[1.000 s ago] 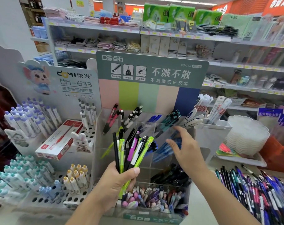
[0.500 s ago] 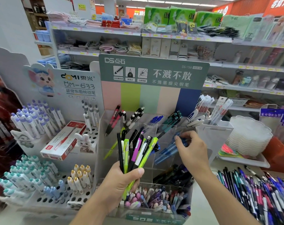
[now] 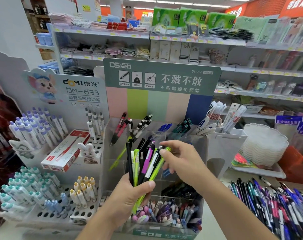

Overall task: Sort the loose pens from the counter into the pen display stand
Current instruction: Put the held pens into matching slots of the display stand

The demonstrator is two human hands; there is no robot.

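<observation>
Forearms enter from the bottom edge. Left hand [image 3: 130, 193] grips a bundle [image 3: 145, 163] of pens upright, fingers curled round the lower barrels, thumb across the front; black, lime, magenta and white barrels fan out above the fist. Right hand [image 3: 183, 161] reaches to the bundle's top, fingers [image 3: 164, 152] narrowed on the clear-lime end of one lime pen [image 3: 155, 172]; whether they truly pinch it cannot be told. Loose pens [image 3: 275, 203] lie heaped on the surface [image 3: 213, 220] at right. Behind the hands stands the clear stand [image 3: 112, 153], pens in its tiered compartments, more in the front bin [image 3: 166, 215]. Left of it, a white rack [image 3: 48, 213] with capped pens and a red box [image 3: 66, 151]. Stocked shelves [image 3: 182, 38] farthest back.
</observation>
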